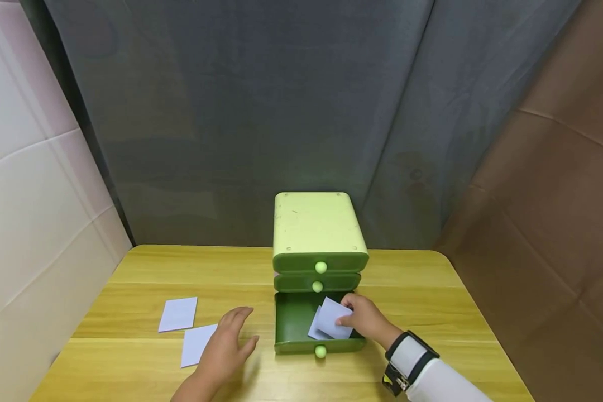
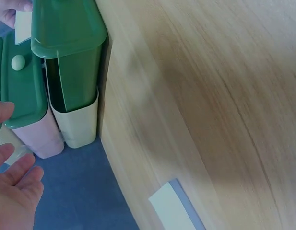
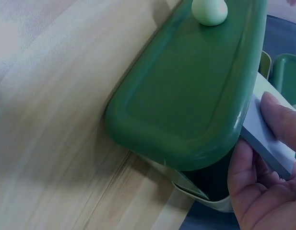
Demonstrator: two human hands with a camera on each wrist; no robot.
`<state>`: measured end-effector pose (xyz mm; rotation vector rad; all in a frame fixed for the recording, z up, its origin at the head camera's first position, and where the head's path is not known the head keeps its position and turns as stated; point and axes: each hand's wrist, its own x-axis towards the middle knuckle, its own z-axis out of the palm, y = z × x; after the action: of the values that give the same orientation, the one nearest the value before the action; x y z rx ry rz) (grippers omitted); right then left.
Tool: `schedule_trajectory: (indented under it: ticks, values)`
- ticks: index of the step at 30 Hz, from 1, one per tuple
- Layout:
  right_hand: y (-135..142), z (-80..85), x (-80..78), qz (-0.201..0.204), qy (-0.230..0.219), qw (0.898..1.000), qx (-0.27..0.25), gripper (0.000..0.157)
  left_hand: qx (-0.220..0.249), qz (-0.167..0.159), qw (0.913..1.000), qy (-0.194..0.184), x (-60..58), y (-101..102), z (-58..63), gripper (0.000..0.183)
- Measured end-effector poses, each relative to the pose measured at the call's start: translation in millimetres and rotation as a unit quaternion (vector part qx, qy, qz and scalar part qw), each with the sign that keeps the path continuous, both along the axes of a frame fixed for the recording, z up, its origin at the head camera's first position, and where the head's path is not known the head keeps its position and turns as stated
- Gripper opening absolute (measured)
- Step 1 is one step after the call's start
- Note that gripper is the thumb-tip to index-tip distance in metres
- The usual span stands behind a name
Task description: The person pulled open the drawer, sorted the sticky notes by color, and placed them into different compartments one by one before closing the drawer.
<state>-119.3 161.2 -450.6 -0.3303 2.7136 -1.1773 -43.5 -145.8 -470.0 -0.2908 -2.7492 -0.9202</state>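
My right hand (image 1: 368, 319) pinches a white paper pad (image 1: 333, 318) between thumb and fingers, over the pulled-out bottom drawer (image 1: 295, 315) of a small green cabinet (image 1: 317, 223). In the right wrist view, that pad (image 3: 270, 132) shows its thick edge beside the drawer front (image 3: 186, 91). Beneath it, a second white pad (image 1: 314, 330) lies in the drawer, partly covered. My left hand (image 1: 222, 352), its fingers spread and holding nothing, hovers left of the drawer. It partly hides a white pad (image 1: 195, 345) on the table.
Another white pad (image 1: 178, 314) lies farther back on the left of the wooden table (image 1: 130, 357). Above the bottom drawer, the middle drawer (image 1: 293, 282) sticks out slightly, under the top drawer (image 1: 296, 262). A dark curtain (image 1: 261, 111) hangs behind the table.
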Motion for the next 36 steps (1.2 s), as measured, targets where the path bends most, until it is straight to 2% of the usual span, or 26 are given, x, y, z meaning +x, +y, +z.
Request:
schedule_trajectory:
  ticks: [16,27,36]
  values:
    - [-10.4,-6.5,0.6,-0.01,-0.009,0.999,0.046,0.006,-0.001,0.013,0.9999,0.006,0.3,-5.6,-5.5,0.053]
    - [-5.8,-6.6,-0.9,-0.002,-0.002,0.998,0.071,0.029,0.008,0.007,0.9999,0.008,-1.7,-6.1,-6.2,0.052]
    - [-3.5,-8.6,0.1,0.005,0.002,0.997,0.074,0.033,0.004,0.012,0.9999,-0.003,0.3,-7.0,-5.1,0.053]
